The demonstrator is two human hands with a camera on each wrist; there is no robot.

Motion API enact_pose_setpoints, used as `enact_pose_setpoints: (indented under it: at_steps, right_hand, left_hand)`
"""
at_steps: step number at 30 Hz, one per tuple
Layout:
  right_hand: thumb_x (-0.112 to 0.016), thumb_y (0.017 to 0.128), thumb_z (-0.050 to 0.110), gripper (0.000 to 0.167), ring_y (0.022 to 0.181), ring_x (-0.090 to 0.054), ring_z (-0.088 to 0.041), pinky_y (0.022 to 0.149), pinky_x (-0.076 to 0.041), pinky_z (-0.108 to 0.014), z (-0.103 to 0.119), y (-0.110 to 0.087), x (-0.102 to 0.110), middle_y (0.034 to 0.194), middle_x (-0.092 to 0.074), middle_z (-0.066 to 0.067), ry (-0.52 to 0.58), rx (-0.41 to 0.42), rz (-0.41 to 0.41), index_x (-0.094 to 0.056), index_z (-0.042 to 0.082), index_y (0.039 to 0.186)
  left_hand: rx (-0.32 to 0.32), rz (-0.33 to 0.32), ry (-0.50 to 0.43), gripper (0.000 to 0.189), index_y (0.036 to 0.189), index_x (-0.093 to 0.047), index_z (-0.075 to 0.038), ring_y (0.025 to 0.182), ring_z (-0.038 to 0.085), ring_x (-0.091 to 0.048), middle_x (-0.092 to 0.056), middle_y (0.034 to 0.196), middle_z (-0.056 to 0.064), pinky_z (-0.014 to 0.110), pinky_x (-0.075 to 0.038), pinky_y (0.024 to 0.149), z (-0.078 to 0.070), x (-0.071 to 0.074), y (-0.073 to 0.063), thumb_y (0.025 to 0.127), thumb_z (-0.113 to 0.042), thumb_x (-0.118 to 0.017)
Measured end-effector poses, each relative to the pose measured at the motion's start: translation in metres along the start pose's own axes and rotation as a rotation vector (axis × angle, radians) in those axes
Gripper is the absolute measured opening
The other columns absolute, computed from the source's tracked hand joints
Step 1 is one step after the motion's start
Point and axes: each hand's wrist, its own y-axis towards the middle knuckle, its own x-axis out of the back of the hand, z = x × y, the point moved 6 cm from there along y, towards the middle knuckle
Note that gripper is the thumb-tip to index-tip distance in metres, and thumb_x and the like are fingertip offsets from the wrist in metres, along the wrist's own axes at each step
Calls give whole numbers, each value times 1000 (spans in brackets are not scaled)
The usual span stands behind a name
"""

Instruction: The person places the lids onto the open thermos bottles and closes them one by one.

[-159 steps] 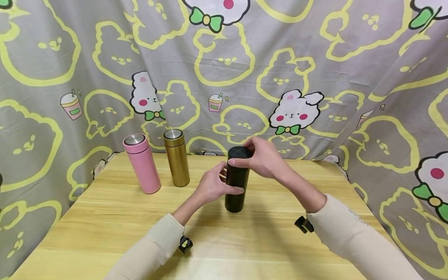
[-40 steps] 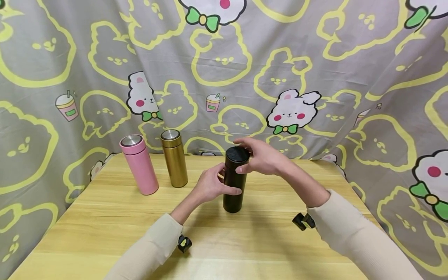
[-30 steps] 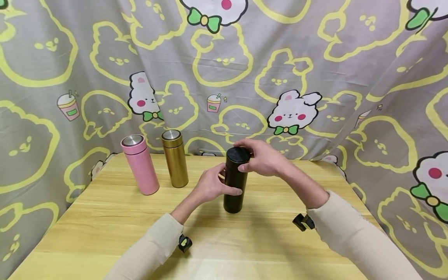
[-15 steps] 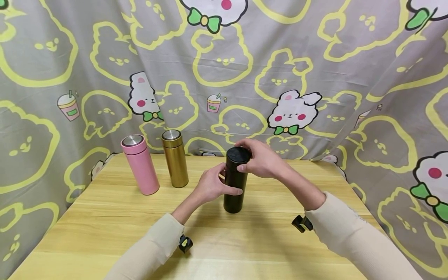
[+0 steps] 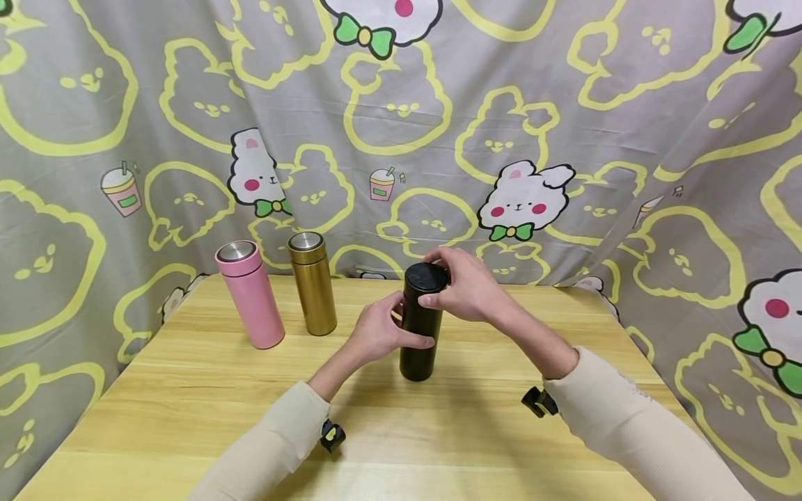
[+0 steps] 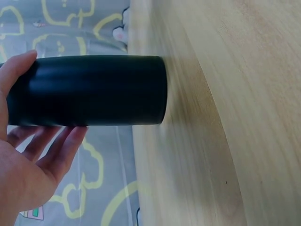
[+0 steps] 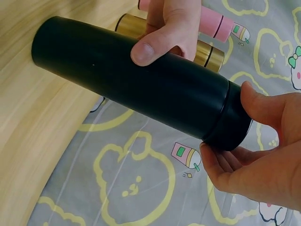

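Note:
A black thermos stands upright on the table, in the middle of the head view. My left hand grips its body from the left, thumb across the front; the fingers behind are partly hidden in the head view, but the left wrist view shows them against the far side of the thermos. My right hand holds the black lid from the right, thumb in front and fingers behind. In the right wrist view a thin seam parts the lid from the body, and the lid sits on it.
A pink thermos and a gold thermos stand upright with lids on, left of the black one. The wooden table ends at a patterned curtain behind. A black wrist mount hangs under each sleeve.
The right hand has shifted slightly round the lid, its thumb sliding right and then a little back left. The left hand and the thermos stay in place.

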Motion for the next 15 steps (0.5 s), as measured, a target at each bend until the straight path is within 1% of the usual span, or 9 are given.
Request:
enact_pose_setpoints:
  at_steps: [4,9,15]
  right_hand:
    - [-84,80,25,60,109,-60,-32,93,-49,-48,0,-1,-1,122,-62,-15,-3,-16,-37,-59,7,131]
    - [-84,79,26,60,109,-57,-33,94,-48,-49,-1,-2,-2,122,-60,-15,13,-42,-60,-59,6,129]
    - [-86,78,27,59,107,-57,-32,91,-47,-47,-1,-3,-3,119,-60,-15,38,-48,-100,-60,5,126]
  left_hand:
    - [0,-17,-4,61,104,-65,-29,89,14,-65,-69,93,-6,35,-54,72,-1,0,0,58,-52,-96]
    - [1,-34,-6,59,103,-65,-30,89,14,-64,-68,92,-7,35,-54,72,-2,0,0,57,-51,-96]
    - [-9,-48,-13,58,101,-66,-30,89,15,-65,-68,91,-8,35,-54,72,-2,-1,0,57,-49,-96]
